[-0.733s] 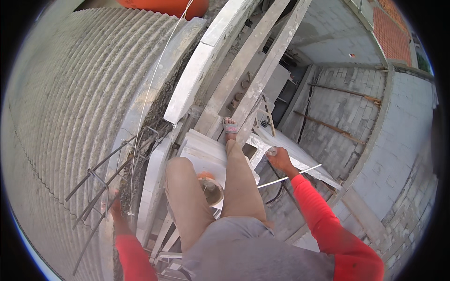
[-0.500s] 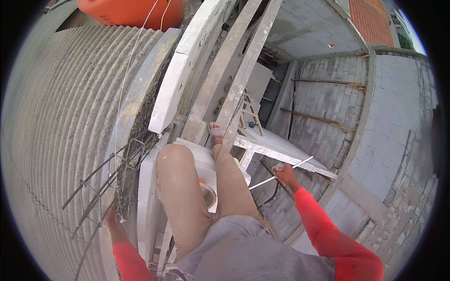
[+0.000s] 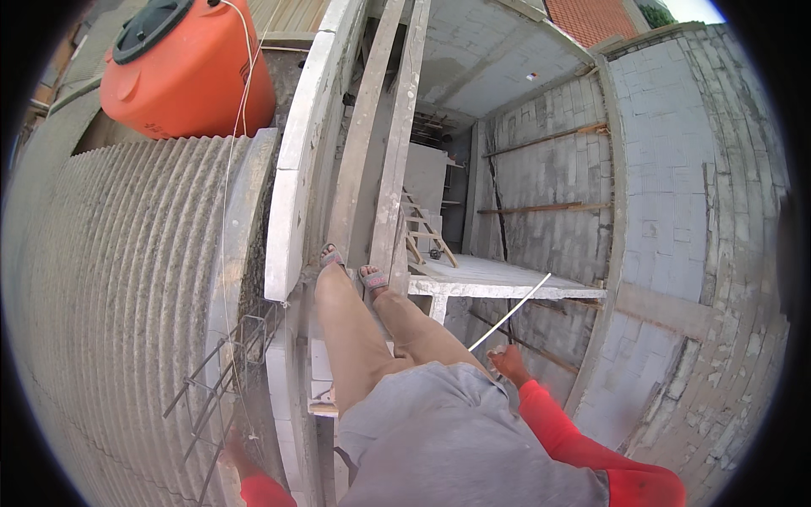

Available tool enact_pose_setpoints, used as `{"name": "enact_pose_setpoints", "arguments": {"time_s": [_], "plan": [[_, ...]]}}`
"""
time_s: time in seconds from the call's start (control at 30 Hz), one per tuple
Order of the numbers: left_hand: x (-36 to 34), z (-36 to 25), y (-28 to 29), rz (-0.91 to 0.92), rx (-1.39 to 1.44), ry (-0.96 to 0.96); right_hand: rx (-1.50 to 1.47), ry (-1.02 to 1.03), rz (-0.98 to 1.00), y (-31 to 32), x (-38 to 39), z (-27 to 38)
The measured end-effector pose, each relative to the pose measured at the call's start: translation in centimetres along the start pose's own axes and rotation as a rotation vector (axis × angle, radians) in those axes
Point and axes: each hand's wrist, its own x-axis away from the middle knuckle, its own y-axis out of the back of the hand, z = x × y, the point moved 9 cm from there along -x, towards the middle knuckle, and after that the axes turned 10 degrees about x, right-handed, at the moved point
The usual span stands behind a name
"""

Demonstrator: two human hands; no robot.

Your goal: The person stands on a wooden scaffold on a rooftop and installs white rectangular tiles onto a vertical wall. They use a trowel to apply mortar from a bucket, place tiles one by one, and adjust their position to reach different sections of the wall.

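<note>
The right hand [image 3: 511, 365] curls its fingers around a small pale object [image 3: 498, 350] near a slanting white rod [image 3: 510, 311]; the left hand [image 3: 238, 459], finger spread impossible to tell, is beside steel bars [image 3: 193, 381].

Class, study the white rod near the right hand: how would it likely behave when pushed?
The white rod looks fairly stiff: it runs straight, with no visible sag. It is probably light for its length, being so thin. A sideways push might swing it easily, given that long, narrow shape; whether it would roll is unclear.
</note>
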Motion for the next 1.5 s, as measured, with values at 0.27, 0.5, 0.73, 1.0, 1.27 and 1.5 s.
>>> {"name": "enact_pose_setpoints", "arguments": {"time_s": [0.27,0.5,0.73,1.0,1.27,1.5], "plan": [[1.6,-1.4,-0.3,0.101,0.087,0.012,0.325,0.123,-0.063,0.2,-1.6,9.0],[6.4,-7.1,0.2,0.215,0.209,-0.057,0.064,0.25,-0.161,4.3,-10.7,23.5],[12.9,-15.5,0.9,0.364,0.386,-0.249,-0.013,0.441,-0.208,5.1,-10.2,36.8],[20.1,-21.7,1.2,0.545,0.564,-0.399,0.064,0.318,-0.278,2.1,-8.8,31.8],[25.5,-23.8,-0.1,0.673,0.616,-0.458,-0.011,0.087,-0.124,-2.3,-12.5,19.9],[29.6,-25.6,-1.9,0.814,0.62,-0.506,-0.136,0.077,-0.252,1.7,-13.0,19.5]]}}
